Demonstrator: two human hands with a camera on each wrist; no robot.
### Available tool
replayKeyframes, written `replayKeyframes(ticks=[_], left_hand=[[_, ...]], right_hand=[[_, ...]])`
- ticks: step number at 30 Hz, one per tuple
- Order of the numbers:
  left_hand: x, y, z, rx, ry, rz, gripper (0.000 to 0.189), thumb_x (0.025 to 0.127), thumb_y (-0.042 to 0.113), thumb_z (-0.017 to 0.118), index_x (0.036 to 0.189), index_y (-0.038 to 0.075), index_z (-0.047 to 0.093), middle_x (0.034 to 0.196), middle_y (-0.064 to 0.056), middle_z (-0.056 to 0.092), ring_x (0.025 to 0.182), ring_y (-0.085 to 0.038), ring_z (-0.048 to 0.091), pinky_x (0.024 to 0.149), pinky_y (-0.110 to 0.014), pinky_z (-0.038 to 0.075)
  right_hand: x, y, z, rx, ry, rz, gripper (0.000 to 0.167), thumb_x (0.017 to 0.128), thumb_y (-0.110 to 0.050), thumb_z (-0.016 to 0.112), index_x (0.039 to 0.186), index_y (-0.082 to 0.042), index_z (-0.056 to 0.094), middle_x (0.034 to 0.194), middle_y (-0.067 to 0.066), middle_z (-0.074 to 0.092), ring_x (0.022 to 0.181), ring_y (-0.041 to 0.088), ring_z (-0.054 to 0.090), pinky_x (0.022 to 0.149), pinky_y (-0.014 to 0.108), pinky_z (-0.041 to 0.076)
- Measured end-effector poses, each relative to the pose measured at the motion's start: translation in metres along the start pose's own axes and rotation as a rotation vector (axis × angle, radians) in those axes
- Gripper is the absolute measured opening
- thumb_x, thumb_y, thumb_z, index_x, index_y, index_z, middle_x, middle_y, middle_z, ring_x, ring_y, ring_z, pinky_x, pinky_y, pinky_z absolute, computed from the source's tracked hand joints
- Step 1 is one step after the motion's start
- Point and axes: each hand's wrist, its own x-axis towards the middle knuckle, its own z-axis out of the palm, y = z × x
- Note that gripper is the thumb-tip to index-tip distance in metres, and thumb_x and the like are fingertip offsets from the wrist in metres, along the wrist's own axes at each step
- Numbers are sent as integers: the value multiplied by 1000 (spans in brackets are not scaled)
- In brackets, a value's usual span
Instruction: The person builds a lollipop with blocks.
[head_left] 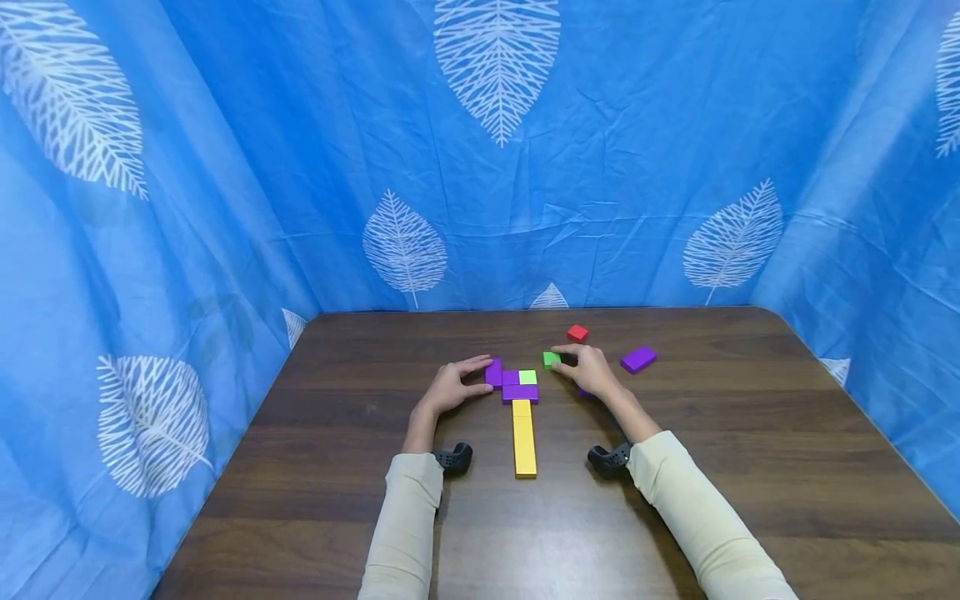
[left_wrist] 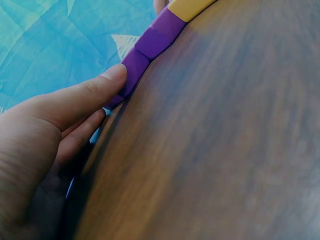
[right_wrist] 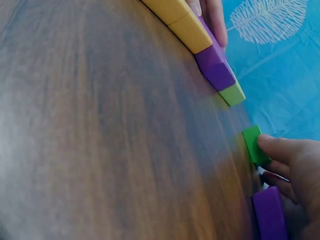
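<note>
On the wooden table, my left hand (head_left: 447, 387) pinches a purple block (head_left: 493, 373) by its two ends, thumb near and fingertips far. That block lies against the left side of a flat arrangement. In it are a small purple piece (head_left: 510, 377), a light green block (head_left: 528, 377), a crosswise purple block (head_left: 520, 394) and a yellow strip (head_left: 524, 442) that runs toward me. To the right, my right hand (head_left: 591, 372) pinches a bright green block (right_wrist: 254, 145) between thumb and finger, close to the tabletop and a small gap away from the light green block.
Partly hidden under my right hand is another purple block (right_wrist: 270, 212). Farther right lies a loose purple block (head_left: 638, 359), and a red block (head_left: 577, 333) sits toward the back edge. A blue curtain (head_left: 495, 217) with white leaf prints hangs behind the table.
</note>
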Motion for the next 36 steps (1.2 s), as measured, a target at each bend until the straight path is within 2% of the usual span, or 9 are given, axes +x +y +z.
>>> replayKeyframes(ticks=[8, 13, 16, 25, 36], left_hand=[[0, -1, 0, 3, -8, -11, 51, 82, 35, 70, 129, 23, 56, 135, 3, 49, 128, -18, 40, 104, -39, 32], [0, 0, -1, -3, -3, -16, 51, 82, 33, 70, 129, 22, 56, 135, 3, 49, 128, -18, 40, 104, -39, 32], [0, 0, -1, -4, -5, -22, 51, 82, 33, 70, 129, 22, 56, 135, 3, 49, 128, -18, 40, 104, -39, 32], [1, -1, 0, -9, -18, -25, 51, 82, 36, 69, 130, 24, 55, 136, 4, 48, 128, -19, 40, 103, -40, 33], [1, -1, -1, -24, -14, -26, 50, 82, 36, 69, 129, 25, 56, 136, 4, 48, 128, -18, 40, 104, -41, 33]], right_hand=[[2, -4, 2, 21, 40, -3, 34, 82, -20, 72, 111, -4, 67, 110, 14, 65, 110, 33, 54, 95, 47, 40], [7, -19, 11, 96, 125, 3, 31, 79, -19, 74, 107, -6, 68, 106, 12, 66, 104, 30, 58, 89, 44, 45], [11, -30, 18, 143, 142, -4, 31, 79, -18, 74, 107, -5, 68, 107, 13, 66, 104, 29, 59, 88, 43, 46], [14, -47, 36, 154, 51, 69, 32, 83, -22, 71, 112, -10, 68, 115, 11, 63, 113, 30, 53, 95, 46, 41], [13, -49, 45, 100, 5, -15, 33, 84, -20, 69, 115, -7, 66, 114, 11, 64, 113, 29, 53, 98, 45, 39]])
